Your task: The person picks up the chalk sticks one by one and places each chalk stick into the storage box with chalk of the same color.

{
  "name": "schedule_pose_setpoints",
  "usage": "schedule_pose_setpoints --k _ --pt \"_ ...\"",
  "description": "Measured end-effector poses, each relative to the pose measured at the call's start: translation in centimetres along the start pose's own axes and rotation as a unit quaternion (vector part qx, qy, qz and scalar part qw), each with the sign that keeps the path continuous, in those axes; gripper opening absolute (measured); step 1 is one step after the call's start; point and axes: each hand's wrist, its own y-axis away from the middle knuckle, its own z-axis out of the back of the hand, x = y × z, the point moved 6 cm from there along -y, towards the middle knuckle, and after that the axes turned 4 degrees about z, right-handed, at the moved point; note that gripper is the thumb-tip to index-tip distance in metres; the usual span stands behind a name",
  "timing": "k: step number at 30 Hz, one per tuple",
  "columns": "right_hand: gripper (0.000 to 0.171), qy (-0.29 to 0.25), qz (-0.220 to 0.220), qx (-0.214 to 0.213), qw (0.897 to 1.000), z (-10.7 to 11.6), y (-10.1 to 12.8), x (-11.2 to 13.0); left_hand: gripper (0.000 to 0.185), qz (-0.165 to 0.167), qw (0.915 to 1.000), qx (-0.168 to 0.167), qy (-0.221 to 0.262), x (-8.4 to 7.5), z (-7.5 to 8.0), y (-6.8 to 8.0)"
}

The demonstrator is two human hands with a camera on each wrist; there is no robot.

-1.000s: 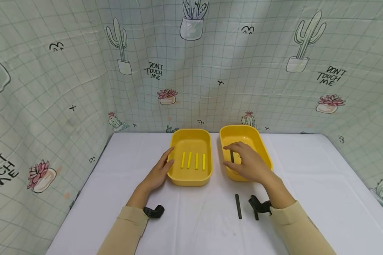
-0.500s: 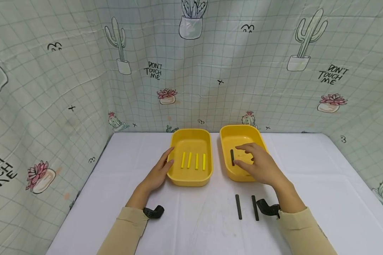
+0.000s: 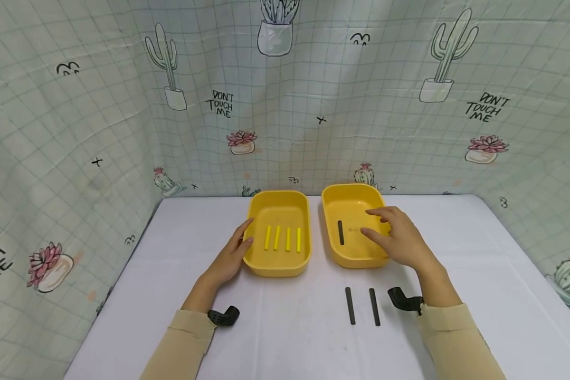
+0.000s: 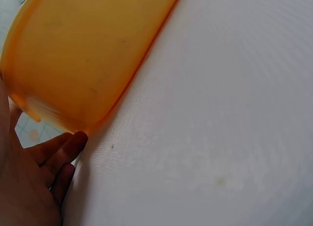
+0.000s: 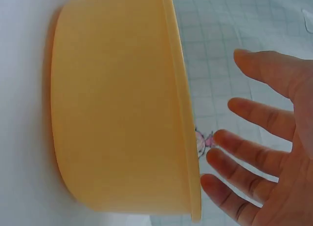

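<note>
Head view | left hand (image 3: 228, 259): fingers extended, touching left side of left tray (image 3: 279, 208) | right hand (image 3: 402, 240): grip wide, over right side of right tray (image 3: 353, 203) | dark stick (image 3: 340, 233) inside

Both hands (image 3: 229, 258) well apart, right fingers (image 5: 263, 118) loosely spread

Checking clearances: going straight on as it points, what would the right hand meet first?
The right hand would likely meet the inside of the right tray, near its black stick; the hand's height is unclear.
</note>
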Motion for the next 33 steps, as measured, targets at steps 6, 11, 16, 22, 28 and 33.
schedule_pose_setpoints --k 6,11,16,22,28,33 --pt "0.064 0.008 -0.029 -0.016 0.999 0.9 0.0 -1.6 0.057 0.002 0.9999 -0.011 0.005 -0.1 0.1 0.1" --pt "0.071 0.007 -0.058 -0.008 0.998 1.1 0.1 -3.3 0.06 0.003 0.9997 -0.024 -0.005 -0.4 0.5 0.2" --pt "0.079 -0.006 -0.093 0.029 0.995 0.5 0.2 -5.1 0.063 -0.004 0.9985 -0.041 -0.037 -1.5 1.1 0.5" --pt "0.078 -0.034 -0.105 0.055 0.992 -0.1 0.2 -6.4 0.064 -0.037 0.9895 -0.06 -0.126 -4.0 1.2 1.4" --pt "0.077 -0.057 -0.12 0.076 0.988 -0.8 0.3 -7.1 0.061 -0.114 0.9715 -0.055 -0.201 -8.8 -0.4 2.7" --pt "0.075 -0.07 -0.111 0.081 0.988 -0.9 0.4 -7.3 0.06 -0.193 0.9489 -0.031 -0.247 -12.7 -3.3 3.8"
